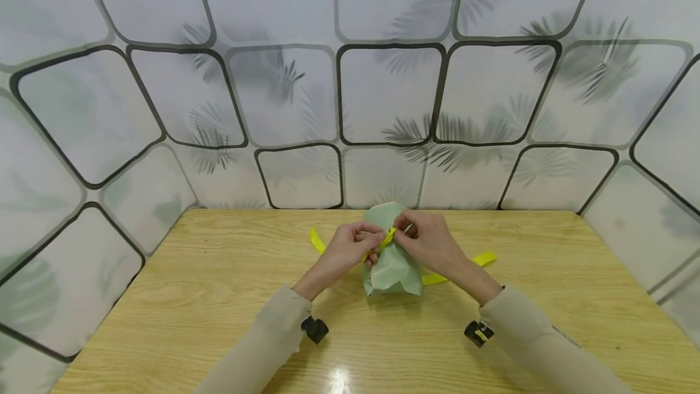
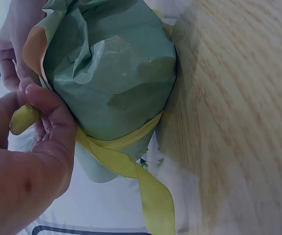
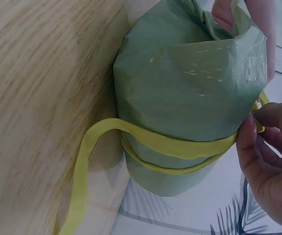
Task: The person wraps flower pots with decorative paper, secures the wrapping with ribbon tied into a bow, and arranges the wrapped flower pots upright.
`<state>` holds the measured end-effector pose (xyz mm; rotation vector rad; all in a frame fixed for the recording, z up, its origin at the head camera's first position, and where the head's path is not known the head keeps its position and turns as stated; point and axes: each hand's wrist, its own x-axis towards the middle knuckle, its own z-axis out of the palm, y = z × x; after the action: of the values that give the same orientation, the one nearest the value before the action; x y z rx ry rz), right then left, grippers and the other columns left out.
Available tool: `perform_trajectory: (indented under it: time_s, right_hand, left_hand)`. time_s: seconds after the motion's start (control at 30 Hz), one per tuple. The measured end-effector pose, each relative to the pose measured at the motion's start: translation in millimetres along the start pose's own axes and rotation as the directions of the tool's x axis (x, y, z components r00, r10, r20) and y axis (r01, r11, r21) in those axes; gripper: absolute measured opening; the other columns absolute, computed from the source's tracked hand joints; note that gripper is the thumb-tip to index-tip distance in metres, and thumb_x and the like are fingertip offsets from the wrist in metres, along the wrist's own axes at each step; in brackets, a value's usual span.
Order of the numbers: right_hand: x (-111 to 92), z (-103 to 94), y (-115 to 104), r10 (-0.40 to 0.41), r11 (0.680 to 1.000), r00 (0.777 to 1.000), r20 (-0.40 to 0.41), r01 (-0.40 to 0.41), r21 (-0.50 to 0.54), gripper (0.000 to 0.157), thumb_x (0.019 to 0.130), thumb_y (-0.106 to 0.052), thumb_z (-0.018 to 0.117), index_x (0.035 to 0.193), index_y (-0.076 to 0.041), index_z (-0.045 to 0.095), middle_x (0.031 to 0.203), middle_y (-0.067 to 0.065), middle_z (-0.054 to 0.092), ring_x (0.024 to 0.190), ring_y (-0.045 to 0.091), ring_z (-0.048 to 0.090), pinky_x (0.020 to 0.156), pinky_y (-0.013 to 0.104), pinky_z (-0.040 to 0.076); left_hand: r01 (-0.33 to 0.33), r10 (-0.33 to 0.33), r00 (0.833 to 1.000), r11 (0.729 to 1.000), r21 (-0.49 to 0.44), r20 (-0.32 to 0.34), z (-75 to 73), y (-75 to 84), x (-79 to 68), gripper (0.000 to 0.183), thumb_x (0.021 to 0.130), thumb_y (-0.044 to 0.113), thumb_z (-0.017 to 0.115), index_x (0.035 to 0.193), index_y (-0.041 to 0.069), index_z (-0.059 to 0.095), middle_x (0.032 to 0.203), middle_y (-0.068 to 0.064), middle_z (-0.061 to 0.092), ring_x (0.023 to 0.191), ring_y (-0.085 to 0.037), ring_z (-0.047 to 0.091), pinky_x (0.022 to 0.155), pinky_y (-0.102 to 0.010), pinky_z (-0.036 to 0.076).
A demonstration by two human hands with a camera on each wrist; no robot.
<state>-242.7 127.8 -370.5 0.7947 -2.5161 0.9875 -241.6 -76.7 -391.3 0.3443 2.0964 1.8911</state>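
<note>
A package wrapped in pale green paper (image 1: 395,272) lies on the table between my hands, its paper creased and folded at one end. Yellow ribbon (image 3: 185,147) runs round it in two bands. On top of the package, my left hand (image 1: 350,247) pinches the ribbon between thumb and fingers; a yellow loop (image 2: 24,119) pokes out there. Just across from it, my right hand (image 1: 432,243) pinches another part of the ribbon with thumb and forefinger. One loose ribbon tail (image 1: 316,241) sticks out at the left, another ribbon tail (image 1: 484,258) at the right.
Under the package is a light wood-grain table (image 1: 229,284). A white cloth backdrop (image 1: 391,93) with dark rounded outlines and leaf shadows stands along its back and sides. Small black cameras (image 1: 315,329) are strapped at both wrists.
</note>
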Motion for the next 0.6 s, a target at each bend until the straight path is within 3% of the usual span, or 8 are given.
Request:
perform_trajectory:
  time_s: [0.17,0.4,0.5,0.6]
  right_hand:
    - [-3.1,-1.8,1.1,-0.027,0.999,1.000,0.000,0.027,0.025,0.007,0.088,0.000,0.071,0.091,-0.006,0.071,0.085,0.007,0.074,0.069,0.013,0.070,0.062,0.023,0.058]
    - [-10.6,-6.9,-1.0,-0.141,0.988,0.990,0.028,0.139,0.062,0.010,0.087,-0.008,0.077,0.081,-0.013,0.072,0.081,-0.001,0.066,0.068,0.004,0.061,0.061,0.024,0.056]
    - [-9.3,-5.8,-3.7,-0.103,0.994,0.994,0.024,0.102,0.050,0.016,0.092,-0.013,0.075,0.077,-0.017,0.072,0.075,-0.005,0.065,0.065,0.002,0.055,0.059,0.023,0.052]
    - [-5.7,-3.8,-5.8,-0.016,1.000,1.000,0.026,0.016,0.021,0.013,0.094,-0.016,0.074,0.082,-0.013,0.074,0.074,-0.003,0.069,0.064,0.002,0.057,0.058,0.022,0.050]
  left_hand:
    - [-0.024,0.024,1.000,0.999,0.044,0.000,0.9,1.9,0.6,0.022,0.106,0.020,0.058,0.116,0.002,0.068,0.080,-0.001,0.065,0.068,-0.011,0.061,0.067,-0.031,0.055]
    - [0.004,-0.004,1.000,1.000,-0.022,-0.011,0.8,-0.8,2.8,0.021,0.109,0.019,0.052,0.118,0.002,0.060,0.080,0.000,0.060,0.067,-0.011,0.059,0.066,-0.029,0.054]
    - [0.001,-0.002,1.000,0.999,-0.038,-0.005,-0.8,-2.4,3.4,0.021,0.109,0.020,0.051,0.118,0.003,0.060,0.081,0.000,0.059,0.067,-0.010,0.058,0.066,-0.029,0.053]
    - [-0.006,0.007,1.000,0.999,-0.049,0.009,-2.1,-2.5,3.1,0.021,0.109,0.019,0.052,0.118,0.003,0.061,0.082,0.000,0.060,0.068,-0.010,0.058,0.066,-0.027,0.053]
